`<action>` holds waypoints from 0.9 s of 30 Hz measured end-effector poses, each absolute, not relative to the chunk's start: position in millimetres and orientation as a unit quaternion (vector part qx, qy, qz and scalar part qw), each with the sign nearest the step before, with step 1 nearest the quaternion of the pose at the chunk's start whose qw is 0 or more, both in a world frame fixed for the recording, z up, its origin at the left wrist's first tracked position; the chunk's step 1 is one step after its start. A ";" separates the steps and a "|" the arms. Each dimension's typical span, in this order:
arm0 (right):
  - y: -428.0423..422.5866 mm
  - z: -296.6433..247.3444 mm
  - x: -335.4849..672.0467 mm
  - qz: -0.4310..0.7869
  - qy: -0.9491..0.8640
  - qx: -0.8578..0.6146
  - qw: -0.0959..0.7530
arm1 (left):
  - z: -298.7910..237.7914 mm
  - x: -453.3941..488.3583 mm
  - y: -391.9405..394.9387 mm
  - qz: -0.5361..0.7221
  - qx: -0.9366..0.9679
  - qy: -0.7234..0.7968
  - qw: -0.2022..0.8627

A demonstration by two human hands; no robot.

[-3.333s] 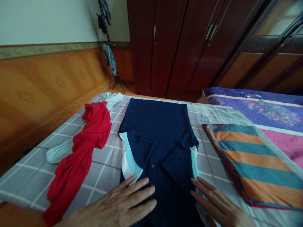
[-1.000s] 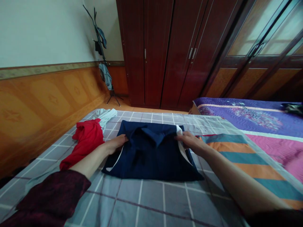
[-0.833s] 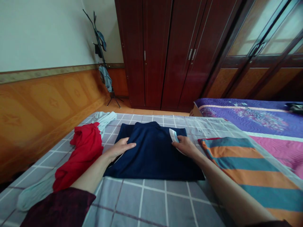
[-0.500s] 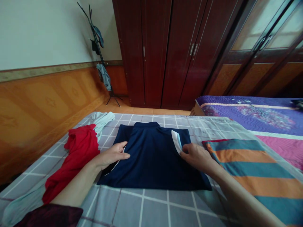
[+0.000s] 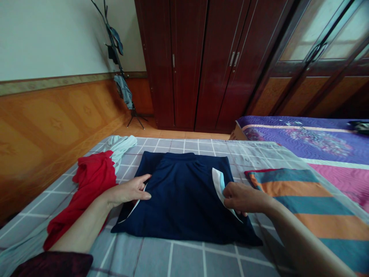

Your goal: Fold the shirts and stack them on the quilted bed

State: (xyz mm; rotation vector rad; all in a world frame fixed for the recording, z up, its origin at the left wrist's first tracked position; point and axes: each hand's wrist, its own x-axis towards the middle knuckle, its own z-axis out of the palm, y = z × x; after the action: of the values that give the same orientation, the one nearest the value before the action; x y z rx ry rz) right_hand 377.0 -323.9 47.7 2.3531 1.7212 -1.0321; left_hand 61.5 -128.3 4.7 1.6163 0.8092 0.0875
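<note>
A navy blue garment (image 5: 184,200) lies partly folded on the bed, with a narrow gathered band at its far edge. Its exact kind is not clear. White piping runs along its left side, and a white and light-blue strip shows on its right. My left hand (image 5: 131,191) rests at the garment's left edge, thumb and forefinger apart on the cloth. With curled fingers, my right hand (image 5: 242,197) pinches the right side by the white strip; its fingertips are partly hidden.
A red garment (image 5: 92,181) and pale cloth (image 5: 122,148) lie at left. A striped orange and teal garment (image 5: 300,196) is at right on the checked bedsheet (image 5: 184,254). Beyond stand a coat rack (image 5: 117,50), a dark red wardrobe (image 5: 187,77) and a purple-covered bed (image 5: 288,132).
The garment's near edge has come closer and its right corner spreads outward. My right hand has moved slightly right and nearer, drawing out the white strip. My left hand has shifted a little left.
</note>
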 end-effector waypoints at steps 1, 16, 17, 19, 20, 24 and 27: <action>-324.1 47.6 377.9 -0.352 0.553 0.755 0.022 | 5.5 61.4 -128.4 0.035 0.691 0.357 0.628; -318.1 35.9 380.9 -0.100 0.526 0.844 0.033 | -3.6 91.1 -135.6 0.190 0.615 0.450 0.618; -317.9 36.1 379.3 -0.070 0.513 0.855 0.026 | -3.8 90.8 -135.3 0.189 0.612 0.454 0.619; -317.2 34.2 373.6 -0.002 0.494 0.870 0.009 | -3.8 91.3 -135.5 0.190 0.611 0.446 0.626; -316.6 32.1 370.0 0.020 0.492 0.870 0.001 | -3.6 91.8 -135.9 0.194 0.613 0.438 0.628; -312.9 20.1 359.4 -0.003 0.507 0.861 -0.048 | -3.5 93.9 -137.2 0.196 0.615 0.431 0.631; -308.4 14.7 360.6 -0.036 0.480 0.871 -0.097 | -5.3 94.3 -137.1 0.195 0.613 0.433 0.632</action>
State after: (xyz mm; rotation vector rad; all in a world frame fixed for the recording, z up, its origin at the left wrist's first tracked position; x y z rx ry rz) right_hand 360.6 -308.4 14.7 2.9201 1.6088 -0.1210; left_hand 94.3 -137.1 -5.3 1.4016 0.9902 0.4469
